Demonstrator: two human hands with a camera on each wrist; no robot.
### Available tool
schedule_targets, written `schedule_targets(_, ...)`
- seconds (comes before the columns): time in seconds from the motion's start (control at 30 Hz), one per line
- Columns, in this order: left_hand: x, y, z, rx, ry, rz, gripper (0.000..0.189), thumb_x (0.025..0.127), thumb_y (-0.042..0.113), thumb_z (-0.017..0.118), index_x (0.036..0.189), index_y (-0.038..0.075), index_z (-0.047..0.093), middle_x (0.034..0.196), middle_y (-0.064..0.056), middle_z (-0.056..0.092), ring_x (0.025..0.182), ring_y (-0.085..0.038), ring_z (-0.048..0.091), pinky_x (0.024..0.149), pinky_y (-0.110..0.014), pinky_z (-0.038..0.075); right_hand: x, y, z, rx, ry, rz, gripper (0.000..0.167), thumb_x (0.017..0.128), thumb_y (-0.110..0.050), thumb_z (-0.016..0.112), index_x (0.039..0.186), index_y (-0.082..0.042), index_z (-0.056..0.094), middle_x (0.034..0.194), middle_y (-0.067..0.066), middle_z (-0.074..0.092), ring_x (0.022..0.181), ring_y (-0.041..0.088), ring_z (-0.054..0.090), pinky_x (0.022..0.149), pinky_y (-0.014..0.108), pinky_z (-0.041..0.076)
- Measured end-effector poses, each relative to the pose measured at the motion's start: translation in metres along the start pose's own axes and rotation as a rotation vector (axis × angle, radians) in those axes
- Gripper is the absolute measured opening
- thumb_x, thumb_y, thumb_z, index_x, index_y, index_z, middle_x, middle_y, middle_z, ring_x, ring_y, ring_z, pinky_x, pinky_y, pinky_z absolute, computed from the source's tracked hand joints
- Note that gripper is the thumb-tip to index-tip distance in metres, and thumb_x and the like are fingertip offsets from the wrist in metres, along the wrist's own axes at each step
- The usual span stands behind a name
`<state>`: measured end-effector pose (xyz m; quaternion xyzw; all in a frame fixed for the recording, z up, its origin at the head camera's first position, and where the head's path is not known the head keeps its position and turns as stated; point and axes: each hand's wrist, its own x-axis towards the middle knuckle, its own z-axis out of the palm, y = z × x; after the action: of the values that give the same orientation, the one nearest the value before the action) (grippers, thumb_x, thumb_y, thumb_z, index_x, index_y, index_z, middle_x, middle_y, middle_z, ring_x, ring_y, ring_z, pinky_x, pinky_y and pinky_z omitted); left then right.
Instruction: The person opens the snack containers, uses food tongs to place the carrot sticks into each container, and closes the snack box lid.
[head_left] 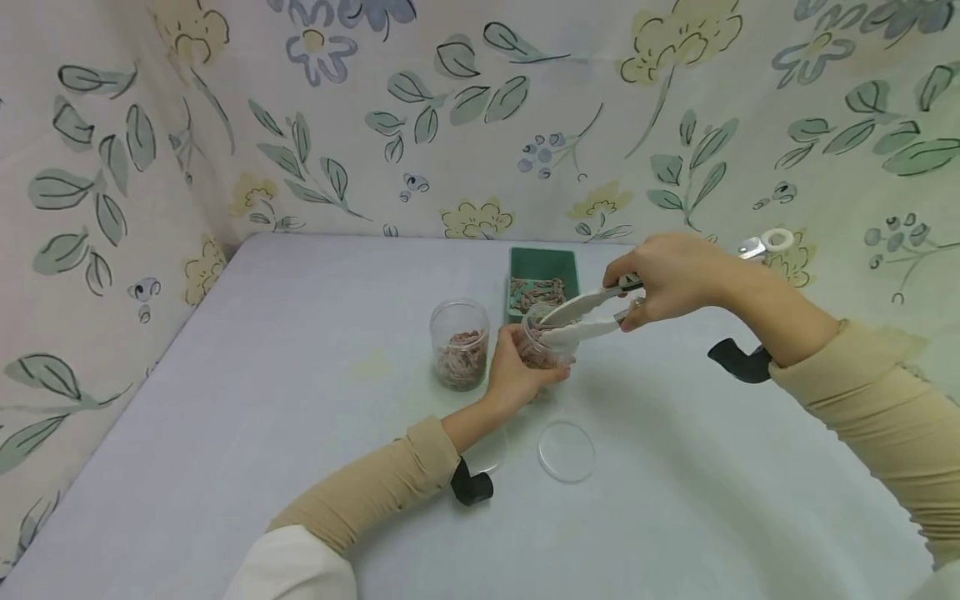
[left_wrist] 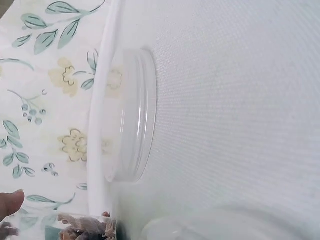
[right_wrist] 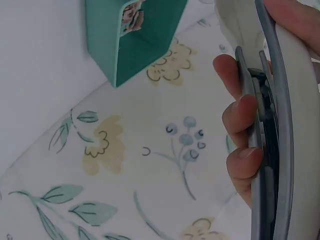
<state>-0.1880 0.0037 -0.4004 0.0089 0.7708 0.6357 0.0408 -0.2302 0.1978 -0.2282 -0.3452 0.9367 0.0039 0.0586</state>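
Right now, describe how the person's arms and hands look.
The left hand and right hand are without gloves. Wrinkled tan fabric sleeves cover both forearms, ending in cuffs near the wrists. Loose white fabric shows above the left sleeve. A bent black tube-like piece juts out beside each forearm, near the cuff.

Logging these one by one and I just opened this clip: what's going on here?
A person's left hand holds a clear jar with brownish pieces in it. The right hand grips a pair of tongs, their tips at the jar's mouth. A second clear jar, partly filled with similar pieces, stands beside it, and a green container behind also holds some. Two clear lids lie on the table, off the jars.
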Motion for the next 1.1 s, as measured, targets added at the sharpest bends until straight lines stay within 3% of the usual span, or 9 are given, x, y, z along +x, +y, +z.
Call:
schedule_targets(0.27, -0.001, -0.002, -0.002, -0.058, -0.028, 0.027, 0.075, 0.074, 0.006, 0.084, 0.133, 0.003, 0.038, 0.133, -0.016, 0.051, 0.124, -0.029, 0.049, 0.106, -0.041, 0.038, -0.004, -0.001, -0.007, 0.036, -0.037, 0.057, 0.055, 0.064, -0.033, 0.089, 0.111, -0.011, 0.07, 0.084, -0.002, 0.066, 0.067, 0.015, 0.053, 0.057, 0.034, 0.045)
schedule_targets(0.4, -0.002, -0.001, -0.003, -0.056, -0.036, 0.03, 0.075, 0.074, 0.006, 0.084, 0.134, 0.002, 0.038, 0.132, -0.015, 0.052, 0.122, -0.029, 0.05, 0.103, -0.041, 0.041, -0.012, 0.011, -0.005, 0.193, -0.003, 0.191, 0.07, 0.064, -0.036, 0.09, 0.121, -0.007, 0.063, 0.087, 0.004, 0.062, 0.072, 0.02, 0.053, 0.058, 0.034, 0.044)
schedule_targets(0.53, 0.0, -0.002, -0.004, -0.04, -0.04, 0.028, 0.077, 0.075, 0.007, 0.084, 0.136, 0.002, 0.038, 0.131, -0.014, 0.052, 0.119, -0.028, 0.052, 0.099, -0.039, 0.044, -0.015, 0.029, 0.008, 0.379, 0.153, 0.393, 0.086, 0.072, -0.045, 0.083, 0.135, 0.0, 0.047, 0.105, 0.02, 0.058, 0.087, 0.031, 0.052, 0.065, 0.039, 0.043)
schedule_targets(0.67, 0.002, -0.003, -0.006, -0.009, -0.042, 0.043, 0.08, 0.076, 0.009, 0.083, 0.141, -0.001, 0.037, 0.131, -0.015, 0.048, 0.117, -0.029, 0.05, 0.097, -0.039, 0.045, -0.009, 0.039, 0.034, 0.707, 0.31, 0.628, 0.099, 0.084, -0.051, 0.069, 0.147, 0.008, 0.021, 0.134, 0.032, 0.039, 0.109, 0.04, 0.044, 0.083, 0.05, 0.044)
schedule_targets(0.73, 0.002, -0.003, -0.006, 0.015, -0.039, 0.056, 0.081, 0.077, 0.011, 0.083, 0.142, -0.002, 0.036, 0.13, -0.017, 0.044, 0.116, -0.03, 0.049, 0.097, -0.041, 0.045, -0.004, 0.042, 0.049, 0.961, 0.37, 0.72, 0.098, 0.089, -0.047, 0.063, 0.149, 0.01, 0.011, 0.145, 0.033, 0.025, 0.12, 0.041, 0.036, 0.096, 0.055, 0.038)
schedule_targets(0.8, 0.002, -0.003, -0.007, 0.059, -0.024, 0.063, 0.082, 0.077, 0.014, 0.083, 0.142, -0.002, 0.037, 0.128, -0.017, 0.041, 0.115, -0.031, 0.046, 0.097, -0.043, 0.043, 0.001, 0.045, 0.064, 1.18, 0.388, 0.791, 0.096, 0.092, -0.043, 0.057, 0.15, 0.009, 0.002, 0.15, 0.03, 0.014, 0.126, 0.038, 0.028, 0.105, 0.054, 0.031)
schedule_targets(0.87, 0.001, -0.002, -0.006, 0.109, -0.008, 0.063, 0.083, 0.076, 0.018, 0.084, 0.142, -0.002, 0.038, 0.127, -0.017, 0.04, 0.115, -0.031, 0.044, 0.098, -0.044, 0.042, 0.005, 0.049, 0.079, 1.311, 0.375, 0.839, 0.094, 0.093, -0.04, 0.053, 0.15, 0.009, -0.003, 0.152, 0.027, 0.007, 0.129, 0.036, 0.022, 0.109, 0.051, 0.026)
schedule_targets(0.97, 0.0, -0.002, -0.005, 0.156, 0.003, 0.066, 0.085, 0.076, 0.021, 0.084, 0.143, -0.002, 0.037, 0.126, -0.017, 0.04, 0.115, -0.032, 0.045, 0.098, -0.044, 0.042, 0.009, 0.053, 0.101, 1.264, 0.328, 0.89, 0.094, 0.091, -0.039, 0.055, 0.148, 0.013, 0.001, 0.15, 0.03, 0.014, 0.129, 0.037, 0.03, 0.108, 0.045, 0.032)
schedule_targets(1.1, -0.002, -0.002, -0.002, 0.142, -0.009, 0.092, 0.087, 0.078, 0.017, 0.083, 0.145, -0.002, 0.031, 0.13, -0.02, 0.039, 0.117, -0.035, 0.047, 0.099, -0.045, 0.043, 0.012, 0.051, 0.126, 0.844, 0.269, 0.91, 0.094, 0.083, -0.045, 0.069, 0.136, 0.023, 0.03, 0.134, 0.039, 0.038, 0.116, 0.045, 0.045, 0.091, 0.049, 0.049)
